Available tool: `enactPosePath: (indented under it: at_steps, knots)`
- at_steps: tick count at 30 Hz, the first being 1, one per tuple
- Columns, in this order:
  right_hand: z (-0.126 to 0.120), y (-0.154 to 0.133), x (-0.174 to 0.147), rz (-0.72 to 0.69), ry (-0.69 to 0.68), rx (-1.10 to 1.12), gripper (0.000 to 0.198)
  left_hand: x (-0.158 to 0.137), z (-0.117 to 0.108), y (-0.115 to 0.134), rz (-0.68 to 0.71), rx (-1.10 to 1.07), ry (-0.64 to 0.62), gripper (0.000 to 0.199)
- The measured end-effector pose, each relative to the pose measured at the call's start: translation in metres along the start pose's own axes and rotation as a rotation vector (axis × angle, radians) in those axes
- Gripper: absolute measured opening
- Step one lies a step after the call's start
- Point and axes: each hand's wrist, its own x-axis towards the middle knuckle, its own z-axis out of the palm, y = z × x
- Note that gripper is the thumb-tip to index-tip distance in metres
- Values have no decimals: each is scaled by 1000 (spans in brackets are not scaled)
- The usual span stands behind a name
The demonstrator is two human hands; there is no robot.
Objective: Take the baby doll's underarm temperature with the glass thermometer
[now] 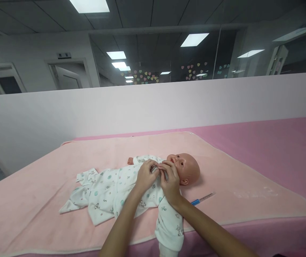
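A baby doll [189, 167] lies on its back with its head to the right, dressed in a white printed baby shirt [127, 177] and matching trousers [102, 192]. At the shirt's neckline, under the doll's chin, my left hand [146, 175] is closed, its fingertips pinched on the cloth. Close against it, my right hand [170, 182] pinches the same spot, partly covering the doll's mouth and chin. What lies between the fingertips is too small to make out. One sleeve [169, 223] stretches toward me under my right wrist. The doll's far hand [130, 161] sticks out of the other sleeve.
A blue-ended syringe-like tube [202, 198] lies right of my right wrist. Beneath everything is a peach blanket [235, 178] on a pink surface [284, 150]. A low white wall [142, 110] runs behind, with glass panes and doors beyond it.
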Motion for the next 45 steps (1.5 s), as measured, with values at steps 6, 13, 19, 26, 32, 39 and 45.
enactPosePath:
  at_steps: [6,13,19,26,32,39,45]
  knots:
    - [0,-1,-1,-35,-11,-41,28,0,1,1,-5,-13,13,16]
    - [2,-4,1,-54,13,-63,26,0,1,-1,-7,-109,58,16]
    - [3,-2,-1,-9,-15,-54,26,0,1,-2,-14,-186,86,15]
    - [2,-1,-1,-9,-76,-51,26,-3,1,0,-3,-194,99,16]
    - [3,-1,-2,17,-48,-58,29,-3,-1,2,-41,-236,53,17]
    - [3,-2,-3,25,-40,-55,29,-2,-3,4,-12,-156,23,15]
    - [2,-2,-3,21,-16,-46,31,-1,-2,1,-11,-135,17,14]
